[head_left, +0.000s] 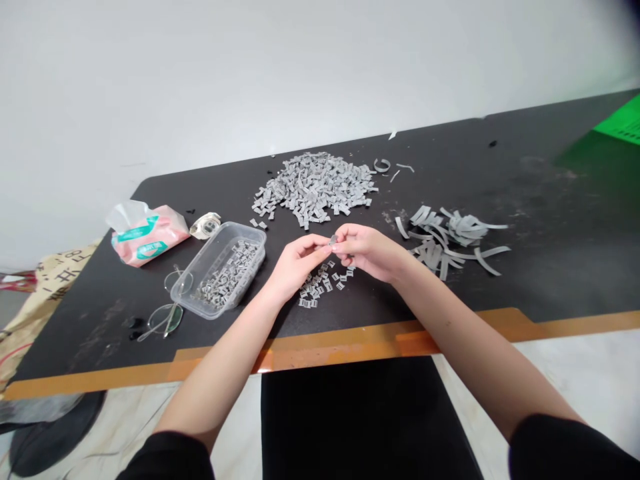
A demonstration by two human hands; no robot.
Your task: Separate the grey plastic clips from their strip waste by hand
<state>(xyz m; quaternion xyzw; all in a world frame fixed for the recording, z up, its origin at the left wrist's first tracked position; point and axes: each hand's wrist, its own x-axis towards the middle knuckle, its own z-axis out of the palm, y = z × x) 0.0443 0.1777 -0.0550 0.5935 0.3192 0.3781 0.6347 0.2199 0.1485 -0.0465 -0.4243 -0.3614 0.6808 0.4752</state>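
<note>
In the head view my left hand (295,263) and my right hand (370,250) meet above the black table (500,280), their fingertips pinching a small grey piece (333,239) from both sides. Directly below my hands lies a small scatter of grey ribbed pieces (320,283). A large heap of similar pieces (313,187) lies beyond them. To the right of my right hand is a loose pile of long grey strips (445,237). A clear plastic tub (220,270) with grey pieces inside stands left of my left hand.
Left of the tub are wire-framed glasses (167,310), a pink tissue pack (147,233) and a small white roll (206,225). A green plastic object (620,120) sits at the far right corner. The table's near edge has orange trim (300,353).
</note>
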